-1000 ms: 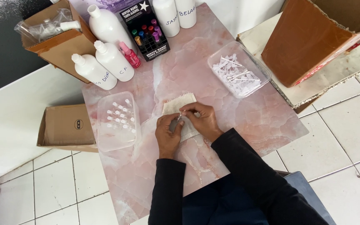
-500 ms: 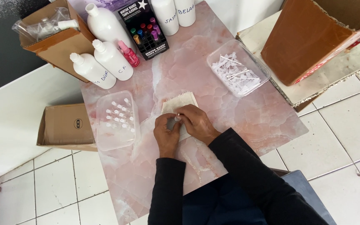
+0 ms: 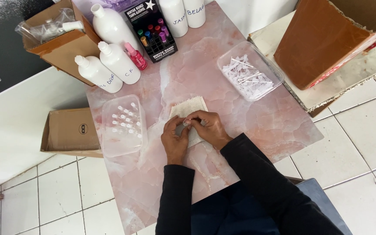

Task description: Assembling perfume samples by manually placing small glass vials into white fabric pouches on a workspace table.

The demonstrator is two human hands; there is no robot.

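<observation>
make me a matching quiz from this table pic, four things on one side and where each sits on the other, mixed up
Things:
1. cloth
2. tray of small vials
3. tray of white sticks
4. pink bottle

Places:
A. right part of the table
B. under both hands
C. far side, beside the black box
D. left of the left hand

The right hand meets the left over a small item, too small to identify.

Pairs: 1-B, 2-D, 3-A, 4-C
</observation>
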